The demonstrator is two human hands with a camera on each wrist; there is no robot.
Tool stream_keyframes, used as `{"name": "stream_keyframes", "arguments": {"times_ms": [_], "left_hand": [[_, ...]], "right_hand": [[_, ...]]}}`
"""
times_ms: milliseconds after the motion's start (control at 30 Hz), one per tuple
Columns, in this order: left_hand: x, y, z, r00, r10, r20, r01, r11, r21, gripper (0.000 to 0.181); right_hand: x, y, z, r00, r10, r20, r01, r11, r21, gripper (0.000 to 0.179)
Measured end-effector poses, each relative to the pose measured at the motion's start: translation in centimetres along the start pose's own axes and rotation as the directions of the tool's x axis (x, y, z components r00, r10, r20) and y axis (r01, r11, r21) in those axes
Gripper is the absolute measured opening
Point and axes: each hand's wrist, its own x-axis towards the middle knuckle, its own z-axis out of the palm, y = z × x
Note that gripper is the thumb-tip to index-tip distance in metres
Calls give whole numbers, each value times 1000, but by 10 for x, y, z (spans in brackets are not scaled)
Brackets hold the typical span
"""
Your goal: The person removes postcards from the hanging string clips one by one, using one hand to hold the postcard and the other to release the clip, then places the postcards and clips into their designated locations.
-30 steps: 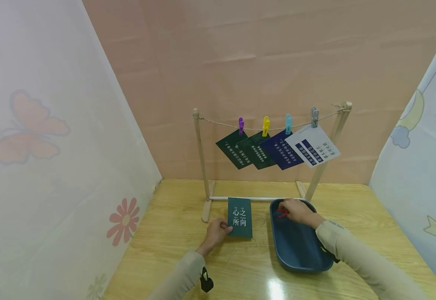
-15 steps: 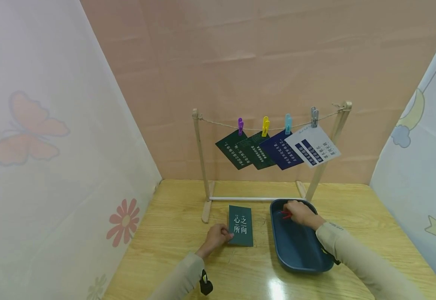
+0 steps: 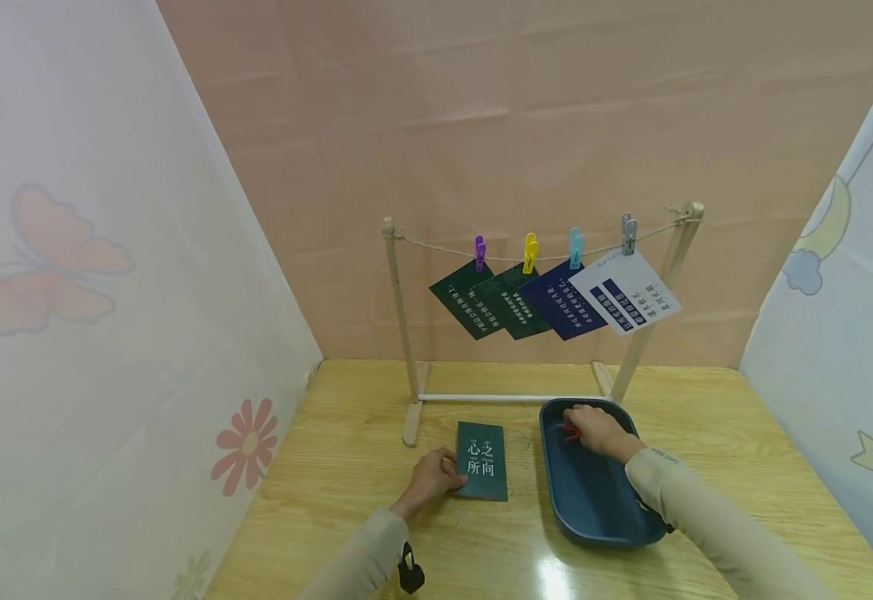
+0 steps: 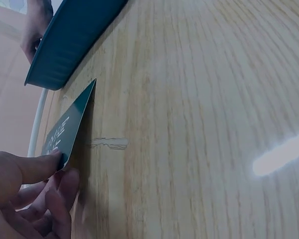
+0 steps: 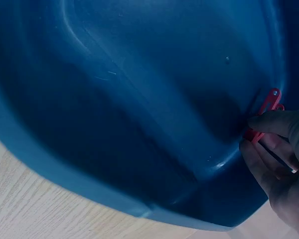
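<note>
A dark green card [image 3: 486, 437] with white characters is pinched at its lower left corner by my left hand [image 3: 427, 481]. In the left wrist view the thumb lies on the printed face of the card [image 4: 74, 115] with fingers underneath, and the card tilts up off the table. My right hand [image 3: 596, 430] reaches into the far end of a dark blue basin [image 3: 594, 500]. There it grips a red clothespin [image 5: 269, 102] between thumb and fingers, close to the basin wall; the fingers partly cover the clothespin.
Behind stands a wooden rack with a string [image 3: 436, 247]. Purple [image 3: 480, 252], yellow [image 3: 530, 252], light blue [image 3: 576, 248] and grey [image 3: 629, 234] clothespins hold cards on it, two green, one navy [image 3: 562, 300], one white [image 3: 624, 292]. Printed cloth walls enclose the wooden table [image 3: 331, 467].
The green card has come down and nearer to me in my left hand, away from the rack's base. My right hand stays in the basin with the red clothespin, shifting only slightly.
</note>
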Motion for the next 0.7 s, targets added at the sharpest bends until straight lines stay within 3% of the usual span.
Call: {"name": "stream_keyframes", "arguments": {"times_ms": [200, 500, 700], "left_hand": [[-2, -2, 1, 999, -37, 28, 37, 999, 5, 33], [-6, -3, -1, 999, 14, 46, -15, 1000, 15, 32], [-4, -7, 1, 998, -3, 58, 2, 1000, 15, 32]], "right_hand": [[1, 2, 4, 1000, 5, -1, -5, 999, -43, 28], [1, 5, 10, 1000, 22, 15, -21, 998, -57, 28], [2, 5, 11, 999, 17, 36, -15, 998, -59, 25]]}}
